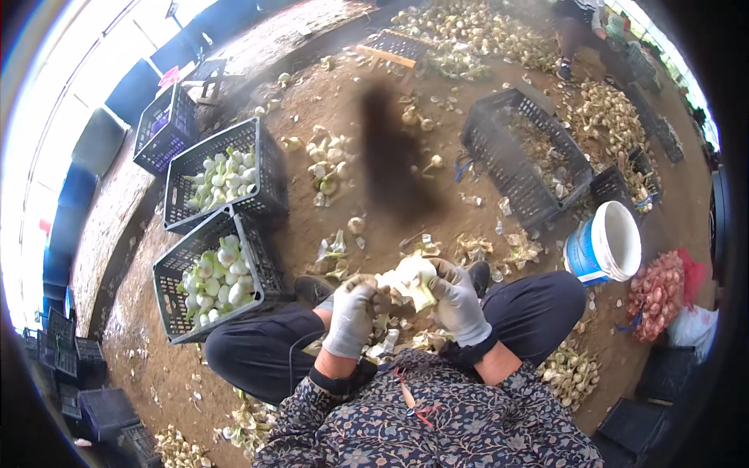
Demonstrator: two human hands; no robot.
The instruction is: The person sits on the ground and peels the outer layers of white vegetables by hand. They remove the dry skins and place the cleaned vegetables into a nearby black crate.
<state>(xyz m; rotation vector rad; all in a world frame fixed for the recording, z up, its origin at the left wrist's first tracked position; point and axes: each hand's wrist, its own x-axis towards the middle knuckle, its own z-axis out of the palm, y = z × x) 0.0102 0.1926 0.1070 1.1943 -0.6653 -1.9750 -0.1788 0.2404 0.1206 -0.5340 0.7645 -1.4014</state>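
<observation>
Both hands wear pale grey work gloves and meet above the ground between the bent knees. My right hand (460, 301) grips a whitish bulb (415, 275), seemingly garlic or onion, with a pale green stalk part hanging down. My left hand (354, 316) has its fingers closed on loose, papery outer skin (387, 281) at the bulb's left side. Peeled skins (383, 345) lie on the soil below the hands. To the left, a black plastic crate (260, 301) holds cleaned white bulbs with short green stalks, and a second such crate (257, 158) adjoins it.
A white-and-blue bucket (623, 240) stands beyond the right knee, near a red net sack of reddish bulbs (655, 295). A tilted black crate (503, 175) holds husks. Unpeeled bulbs (485, 29) are heaped at the back, where another person (576, 29) is partly visible. A dark blur covers the centre.
</observation>
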